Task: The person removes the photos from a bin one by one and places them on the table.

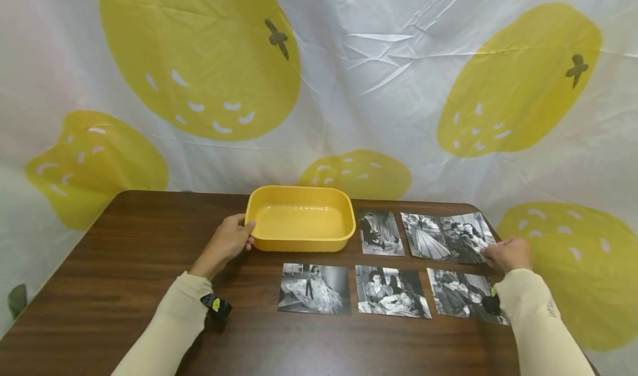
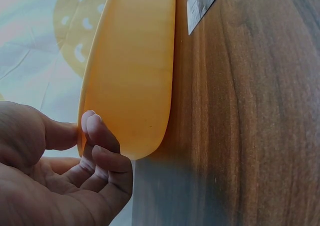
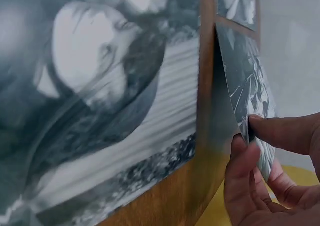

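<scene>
A yellow plastic basin [image 1: 299, 245] stands at the back of the table, its inside bare. My left hand [image 1: 228, 242] grips its left end, thumb and fingers on either side of the wall, as the left wrist view shows. At the far right, my right hand [image 1: 510, 253] pinches a black-and-white photo print [image 1: 466, 235] by its lower right corner. In the right wrist view that print [image 3: 245, 80] is tilted up off the table. Its left side overlaps or borders another photo [image 1: 423, 237]; which one I cannot tell.
Beside the basin lies a photo [image 1: 381, 233]. A front row holds a photo of a wide gown [image 1: 315, 288], a second photo [image 1: 392, 292] and a third [image 1: 463, 294], partly beneath my right wrist. A fruit-patterned cloth [image 1: 359, 88] hangs behind the brown wooden table [image 1: 124, 265].
</scene>
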Tool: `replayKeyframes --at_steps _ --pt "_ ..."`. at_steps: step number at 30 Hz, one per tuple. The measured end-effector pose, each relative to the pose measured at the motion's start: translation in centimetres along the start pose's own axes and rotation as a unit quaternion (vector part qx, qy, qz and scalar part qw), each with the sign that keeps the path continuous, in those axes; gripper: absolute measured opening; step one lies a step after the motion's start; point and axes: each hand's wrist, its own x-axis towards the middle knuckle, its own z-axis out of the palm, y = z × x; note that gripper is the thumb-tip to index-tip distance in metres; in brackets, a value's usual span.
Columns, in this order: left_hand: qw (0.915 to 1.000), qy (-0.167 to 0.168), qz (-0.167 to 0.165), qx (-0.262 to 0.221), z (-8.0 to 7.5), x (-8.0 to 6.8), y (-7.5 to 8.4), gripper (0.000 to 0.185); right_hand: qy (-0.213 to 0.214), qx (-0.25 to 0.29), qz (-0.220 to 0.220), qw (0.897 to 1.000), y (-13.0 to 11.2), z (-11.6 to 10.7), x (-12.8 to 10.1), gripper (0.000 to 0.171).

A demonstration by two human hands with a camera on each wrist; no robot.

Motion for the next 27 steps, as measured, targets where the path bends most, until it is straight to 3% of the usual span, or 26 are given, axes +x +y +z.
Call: replayKeyframes --at_steps 3,6,11,19,23,27 --pt "1.0000 0.000 0.004 -0.003 0.1 0.0 -0.1 0.043 0.022 -0.095 -0.013 0.995 0.4 0.1 0.5 0.029" --pt "1.0000 -0.002 0.001 -0.006 0.1 -0.2 -0.2 0.043 0.019 -0.149 -0.005 0.989 1.0 0.3 0.8 0.044" --pt "1.0000 -0.001 -0.001 -0.003 0.1 -0.4 -0.2 0.043 -0.003 -0.163 0.006 0.987 1.5 0.3 0.9 0.063" --pt "1.0000 0.002 0.001 0.006 0.0 -0.4 -0.1 0.043 -0.028 -0.175 0.005 0.984 1.7 -0.2 1.0 0.074" --pt "0.9979 0.015 0.012 0.062 -0.5 -0.3 -0.1 0.050 -0.046 -0.202 -0.011 0.978 1.3 -0.5 0.8 0.075" --pt "0.9870 0.053 0.038 0.147 -1.6 -0.9 0.3 0.063 -0.045 -0.189 -0.033 0.980 0.4 -0.9 0.2 0.054"
